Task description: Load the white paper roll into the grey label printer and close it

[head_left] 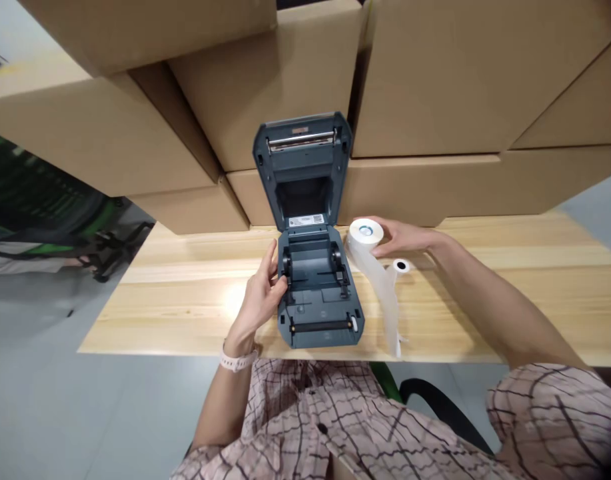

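Note:
A dark grey label printer [312, 303] stands on the table with its lid [301, 167] swung up and back. Its inside shows two roll holders and a black roller near the front, with no roll between the holders. My left hand [259, 295] grips the printer's left side, thumb over the rim. To the right of the printer, my right hand [402, 237] has its fingers around a white label roll [356, 233], which stands on end. A strip of paper trails from that roll toward the front edge. Beside the strip lies a smaller white roll [395, 267] with a black core.
Large cardboard boxes [435, 87] are stacked along the back of the wooden table [185, 300], close behind the printer lid. At the left, a dark chair with a wheeled base [115, 247] stands on the grey floor. The table's front edge is near my body.

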A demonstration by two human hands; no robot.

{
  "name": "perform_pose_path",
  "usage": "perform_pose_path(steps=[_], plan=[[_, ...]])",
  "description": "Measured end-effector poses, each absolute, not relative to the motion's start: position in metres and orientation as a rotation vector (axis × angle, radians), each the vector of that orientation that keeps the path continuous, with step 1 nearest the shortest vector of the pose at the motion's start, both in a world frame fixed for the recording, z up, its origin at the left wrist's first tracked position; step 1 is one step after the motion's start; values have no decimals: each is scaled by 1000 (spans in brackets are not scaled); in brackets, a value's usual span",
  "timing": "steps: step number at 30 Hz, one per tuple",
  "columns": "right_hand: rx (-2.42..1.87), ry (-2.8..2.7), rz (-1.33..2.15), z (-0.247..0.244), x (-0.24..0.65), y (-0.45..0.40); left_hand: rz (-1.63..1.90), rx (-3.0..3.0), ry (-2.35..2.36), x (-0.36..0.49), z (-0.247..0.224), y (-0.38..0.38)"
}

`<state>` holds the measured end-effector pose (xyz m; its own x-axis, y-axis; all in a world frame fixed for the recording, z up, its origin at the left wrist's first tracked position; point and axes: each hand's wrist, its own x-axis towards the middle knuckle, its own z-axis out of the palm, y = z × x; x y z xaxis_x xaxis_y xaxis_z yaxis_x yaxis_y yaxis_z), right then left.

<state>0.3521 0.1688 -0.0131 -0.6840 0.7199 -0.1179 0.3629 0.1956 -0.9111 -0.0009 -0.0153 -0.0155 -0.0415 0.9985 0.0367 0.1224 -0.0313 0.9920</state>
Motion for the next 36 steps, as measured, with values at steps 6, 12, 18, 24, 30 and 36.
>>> perform_pose_path(steps=[6, 12, 18, 24, 30, 36], plan=[[-968, -1920, 1520, 8, 331, 156, 1290, 1233, 1290, 4, -24, -17], [-549, -2361, 1295, 85, 290, 120, 1305, 1274, 1264, 3, -28, -14], [-756, -2970, 796, 90, 217, 109, 1249, 1379, 1342, 4, -25, -15], [-998, -3079, 601, 75, 200, 111, 1217, 1446, 1365, 4, -20, -16], [-963, -3153, 552, 64, 194, 110, 1235, 1463, 1344, 4, -27, -13], [-1012, -3154, 439, 51, 192, 103, 1294, 1482, 1323, 3, -36, -11]])
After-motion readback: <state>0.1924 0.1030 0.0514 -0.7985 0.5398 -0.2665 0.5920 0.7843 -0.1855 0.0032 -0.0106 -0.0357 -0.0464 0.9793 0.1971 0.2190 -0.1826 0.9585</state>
